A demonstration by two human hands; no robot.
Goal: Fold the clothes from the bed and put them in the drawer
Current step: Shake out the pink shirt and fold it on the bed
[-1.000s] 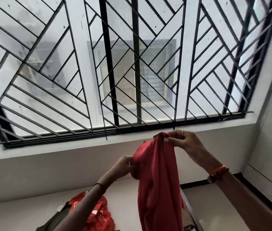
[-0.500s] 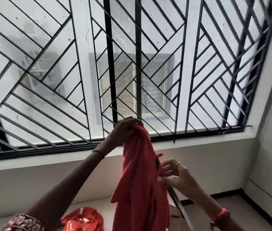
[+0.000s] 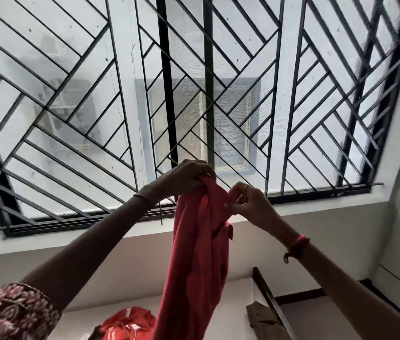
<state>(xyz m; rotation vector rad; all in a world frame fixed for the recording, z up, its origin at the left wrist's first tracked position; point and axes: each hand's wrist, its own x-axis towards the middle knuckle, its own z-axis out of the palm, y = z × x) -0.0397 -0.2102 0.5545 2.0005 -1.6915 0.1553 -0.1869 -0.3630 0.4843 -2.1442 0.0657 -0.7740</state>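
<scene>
The red garment [image 3: 199, 253] is gripped at its top by curled fingers of the left hand [image 3: 184, 179] and pinched just beside them by the right hand [image 3: 251, 206], hanging below both. The right hand has been raised since half a second ago.

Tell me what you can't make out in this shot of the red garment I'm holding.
Head view only:
- Red garment: bunched, lower end cut off by the bottom edge; type unclear.
- Left hand and right hand grip its top; the left's fingertips are buried in fabric.
- Orange clothes: partly behind the garment, cut by the bottom edge.
- Brown cloth: cut by the bottom edge.
- Drawer: out of frame.
</scene>
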